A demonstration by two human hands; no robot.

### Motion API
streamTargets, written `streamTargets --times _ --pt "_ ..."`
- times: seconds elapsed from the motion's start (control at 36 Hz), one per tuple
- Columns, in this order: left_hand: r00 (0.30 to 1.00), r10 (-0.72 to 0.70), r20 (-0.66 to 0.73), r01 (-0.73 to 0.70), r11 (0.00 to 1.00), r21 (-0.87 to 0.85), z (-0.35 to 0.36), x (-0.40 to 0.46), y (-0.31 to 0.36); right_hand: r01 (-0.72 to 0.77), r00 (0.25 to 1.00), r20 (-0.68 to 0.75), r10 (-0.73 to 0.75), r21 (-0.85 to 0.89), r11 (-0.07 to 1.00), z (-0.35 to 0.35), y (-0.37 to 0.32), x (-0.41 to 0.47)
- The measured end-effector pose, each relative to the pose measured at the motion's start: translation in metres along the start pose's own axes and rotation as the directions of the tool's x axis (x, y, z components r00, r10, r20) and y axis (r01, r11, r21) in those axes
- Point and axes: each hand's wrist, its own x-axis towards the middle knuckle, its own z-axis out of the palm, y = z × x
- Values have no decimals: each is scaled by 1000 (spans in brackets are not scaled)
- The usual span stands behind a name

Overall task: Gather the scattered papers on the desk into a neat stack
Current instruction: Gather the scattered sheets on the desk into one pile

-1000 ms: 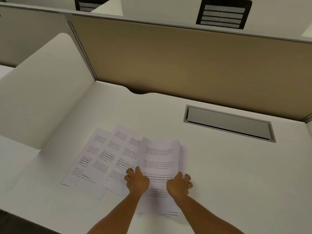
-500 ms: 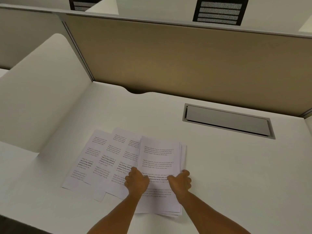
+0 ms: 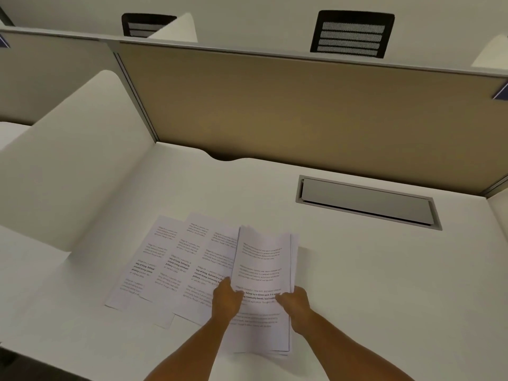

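Note:
A stack of printed white papers [image 3: 262, 268] lies near the front of the white desk [image 3: 371, 284], its long sides bowed slightly upward. My left hand [image 3: 226, 299] grips the stack's left edge and my right hand [image 3: 295, 302] grips its right edge. To the left, three loose printed sheets [image 3: 170, 265] lie fanned and overlapping flat on the desk, the nearest one partly tucked under the stack.
A grey cable-port flap [image 3: 367, 202] is set into the desk at the back right. A tan partition [image 3: 302, 111] closes the back and a white side panel [image 3: 68, 163] the left. Black chair backs [image 3: 351, 34] show beyond the partition.
Both hands have pressed inward on the stack's sides, squaring it so its edges curl up. The loose sheets on the left have not moved.

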Motion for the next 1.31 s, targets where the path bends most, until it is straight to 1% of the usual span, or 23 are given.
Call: streamTargets --times 0.08,0.17,0.28,0.44,0.58,0.67,0.83,0.97,1.11,1.22,1.31 --pt "999 3 43 -1 998 -58 -1 -3 -5 11 1000 4 -11 -7 1000 -1 4 -8" --pt "997 61 41 -57 993 -107 1 3 -19 42 999 -29 -41 15 999 -5 7 -20" --pt "991 127 38 -118 976 -184 -7 -11 -16 75 996 -60 -72 51 996 -7 12 -31" --pt "972 234 7 -223 934 -278 -27 -30 -9 134 991 -26 -132 100 986 -4 7 -54" --pt "961 263 -88 -276 939 -206 -43 -39 -4 185 980 48 -194 152 971 -7 -5 -80" --pt "959 255 -119 -272 949 -156 -51 -46 -3 208 971 78 -225 179 962 -7 -12 -90" --pt "959 234 -161 -250 964 -91 -67 -58 4 213 959 150 -242 187 959 5 -18 -99" --pt "960 234 -157 -239 971 -16 -77 -56 1 220 953 167 -251 185 958 25 -18 -108" --pt "969 195 -153 -190 981 49 -85 -32 -5 191 966 135 -219 192 963 54 -17 -94" --pt "973 196 -117 -188 979 78 -90 -6 -10 180 981 41 -191 191 965 81 -19 -83" --pt "981 186 -64 -180 980 83 -97 18 -18 148 989 -25 -146 170 974 102 -23 -73"
